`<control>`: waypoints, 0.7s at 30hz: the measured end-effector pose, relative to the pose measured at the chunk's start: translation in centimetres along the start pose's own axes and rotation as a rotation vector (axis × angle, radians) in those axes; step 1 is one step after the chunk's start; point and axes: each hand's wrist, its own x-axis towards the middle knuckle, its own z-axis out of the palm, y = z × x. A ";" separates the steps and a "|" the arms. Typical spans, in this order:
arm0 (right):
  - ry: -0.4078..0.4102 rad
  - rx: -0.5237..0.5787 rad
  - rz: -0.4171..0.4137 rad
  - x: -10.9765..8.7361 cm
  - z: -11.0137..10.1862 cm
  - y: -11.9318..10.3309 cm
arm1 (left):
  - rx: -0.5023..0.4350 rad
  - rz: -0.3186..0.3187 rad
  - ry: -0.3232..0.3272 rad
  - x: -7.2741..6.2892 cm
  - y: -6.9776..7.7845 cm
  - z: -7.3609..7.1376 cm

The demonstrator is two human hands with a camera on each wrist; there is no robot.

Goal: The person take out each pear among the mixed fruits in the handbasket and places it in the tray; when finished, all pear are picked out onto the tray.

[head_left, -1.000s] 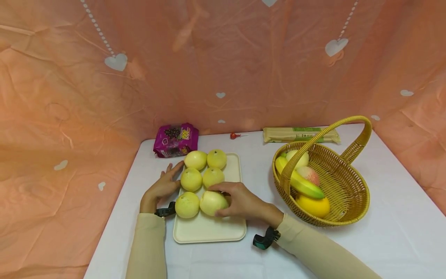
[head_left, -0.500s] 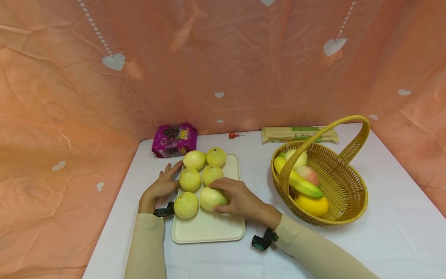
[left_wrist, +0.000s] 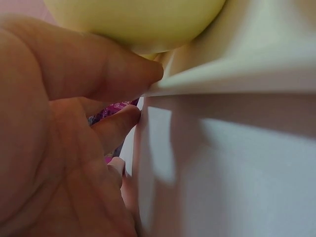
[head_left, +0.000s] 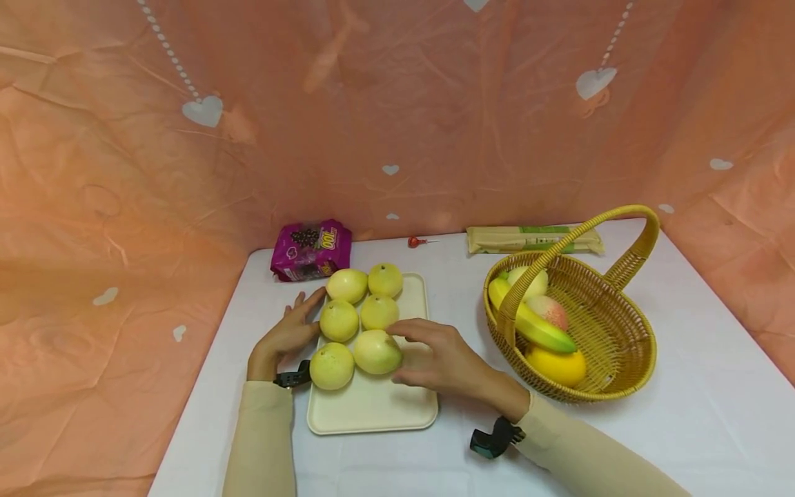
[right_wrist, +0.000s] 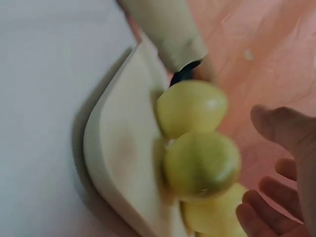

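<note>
Several round yellow-green fruits that look like Asian pears stand in two columns on a cream tray. My right hand is just right of the nearest right-hand pear, its thumb and fingers spread and holding nothing. In the right wrist view that pear shows apart from the fingers. Along the tray's left side lies my left hand with its fingers extended. The left wrist view has its thumb right at the tray rim, below a pear.
A wicker basket on the right holds a banana, a peach and other fruit under a tall handle. At the back lie a purple package, a small red item and a long beige packet.
My right hand has let go of the nearest right-hand pear and drawn back to the right. That pear has settled slightly left, beside its neighbour. My left hand stays at the tray's edge.
</note>
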 end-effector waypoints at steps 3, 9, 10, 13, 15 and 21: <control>-0.055 0.128 0.072 -1.2 -1.8 -1.4 | -0.003 0.002 -0.001 -0.1 0.1 0.0; -0.171 0.417 0.166 -4.8 -6.7 -3.0 | -0.003 -0.001 -0.001 -0.1 0.3 0.0; -0.180 0.446 0.150 -5.4 -7.6 -3.1 | -0.001 0.003 0.000 -0.1 0.4 0.0; -0.193 0.473 0.114 -7.1 -10.4 -3.3 | 0.003 0.008 0.001 -0.1 0.4 0.0; -0.190 0.487 0.093 -8.2 -12.3 -3.3 | 0.001 0.006 0.000 -0.1 0.4 0.0; -0.126 0.519 0.039 -10.8 -17.7 -1.8 | -0.011 -0.008 -0.001 -0.1 0.2 0.0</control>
